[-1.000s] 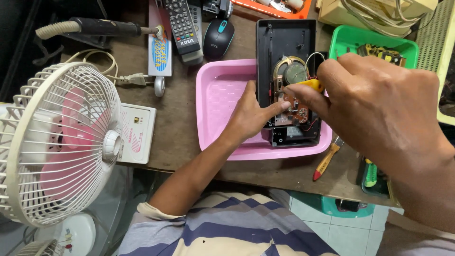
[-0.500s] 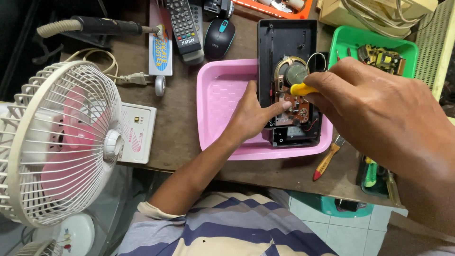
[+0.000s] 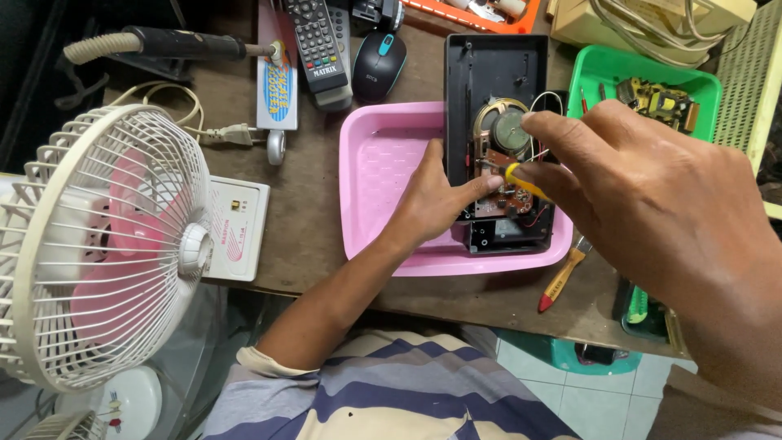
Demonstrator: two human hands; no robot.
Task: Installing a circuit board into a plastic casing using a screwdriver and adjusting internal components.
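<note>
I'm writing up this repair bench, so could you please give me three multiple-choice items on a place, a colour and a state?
1. Where does the opened black device lie?
A. partly in the pink tray
B. in the green tray
C. on the fan

2. What colour is the handle of the tool in the right hand?
A. blue
B. yellow
C. white

3. The left hand is:
A. off the device
B. holding the mouse
C. resting on the device

A: its lower half lies in that tray.
B: yellow shows at the fingertips.
C: fingers touch the board.
</note>
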